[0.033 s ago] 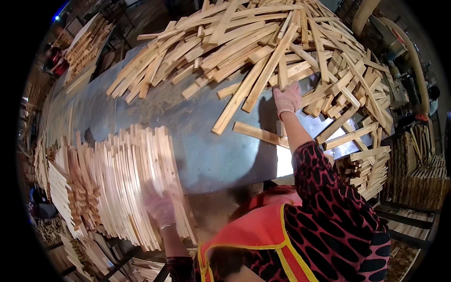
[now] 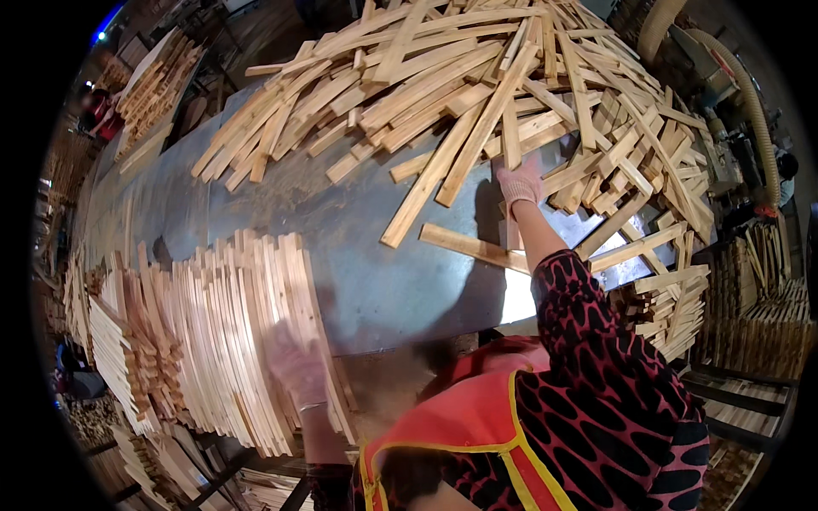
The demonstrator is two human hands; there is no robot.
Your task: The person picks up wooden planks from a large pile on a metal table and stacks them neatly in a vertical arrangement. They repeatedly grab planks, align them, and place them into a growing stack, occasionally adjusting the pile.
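My right hand [image 2: 520,183], in a pale glove, reaches far out to the edge of a big loose pile of wooden slats [image 2: 477,77]. Its fingers close over one upright slat [image 2: 509,140] that runs under the wrist. My left hand [image 2: 294,362], also gloved and blurred, lies against the right end of a neat row of slats [image 2: 230,332] standing on edge at the near side of the grey metal table [image 2: 383,281]. Whether the left hand holds a slat is hidden by the blur. A single slat [image 2: 464,245] lies loose beside my right forearm.
More stacked slats [image 2: 111,341] fill the near left. A short stack [image 2: 673,307] sits at the table's right corner, with wood bundles [image 2: 758,324] and a ribbed hose [image 2: 750,94] beyond. Another slat stack [image 2: 153,81] and a person in red [image 2: 98,111] are far left.
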